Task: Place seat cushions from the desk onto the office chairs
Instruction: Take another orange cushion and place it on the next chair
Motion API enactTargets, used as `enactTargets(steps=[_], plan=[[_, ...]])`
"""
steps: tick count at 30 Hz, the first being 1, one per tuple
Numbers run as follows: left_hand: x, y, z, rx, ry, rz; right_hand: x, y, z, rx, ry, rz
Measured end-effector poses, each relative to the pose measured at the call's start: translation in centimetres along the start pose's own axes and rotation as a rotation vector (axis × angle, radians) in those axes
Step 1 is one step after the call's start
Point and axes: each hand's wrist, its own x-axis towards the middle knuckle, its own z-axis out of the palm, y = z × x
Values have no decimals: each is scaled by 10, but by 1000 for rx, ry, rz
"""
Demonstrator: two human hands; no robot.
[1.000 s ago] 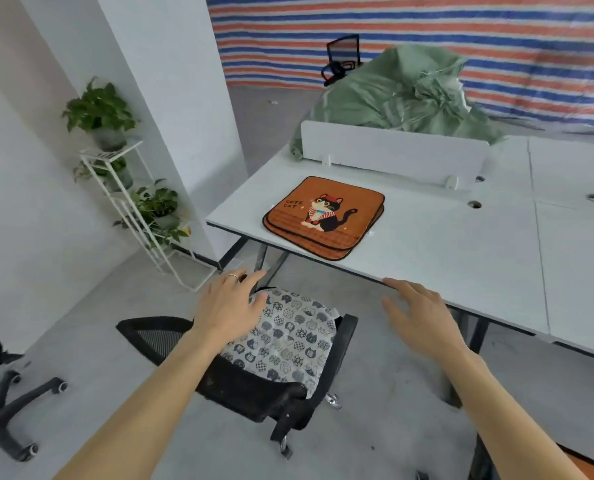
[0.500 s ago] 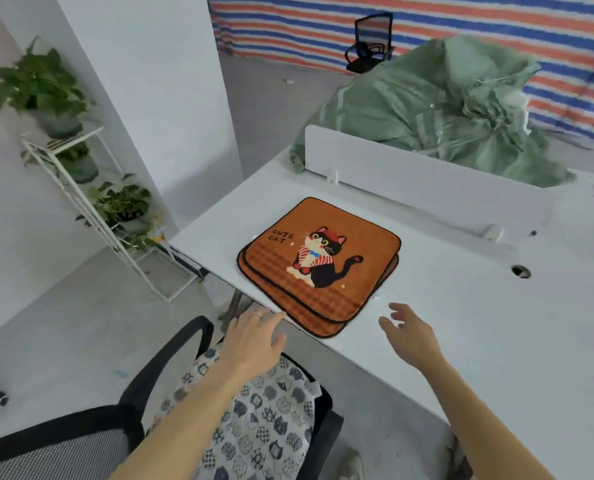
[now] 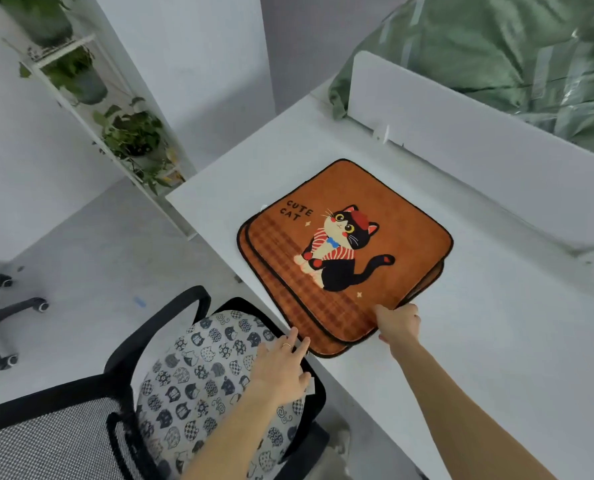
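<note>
Right by me, the chair (image 3: 157, 320) already wears a cat-print pad (image 3: 205, 368). Over it the left hand (image 3: 281, 368) reaches with straight fingers, tips at the desk edge just beside the stack's corner; I cannot tell whether they touch it. The right hand (image 3: 397, 327) pinches the near corner of the top cushion (image 3: 344, 251), thumb on top. That cushion lies on the desk (image 3: 496, 341) over another orange one (image 3: 290, 299), and the stack's near corner sits at the edge. Pulled by one corner, I reckon, it may drag the lower one off onto the floor, or both come up together. Farther off stand the divider (image 3: 461, 140) and a green sack (image 3: 496, 46).
</note>
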Motion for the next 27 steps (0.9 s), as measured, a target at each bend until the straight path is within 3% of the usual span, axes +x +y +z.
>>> enactTargets(steps=[8,13,19,27], plan=[[5,6,2,70,-25,-20,6,-2,7,140,-35,-30],[8,6,0,119,-59,-29,-9,-8,-21,239,148,-131],[5,7,-6,164,-69,-17,-23,75,-89,249,373,-2],[12,8,-16,250,-44,-4,-34,165,-113,8,352,112]])
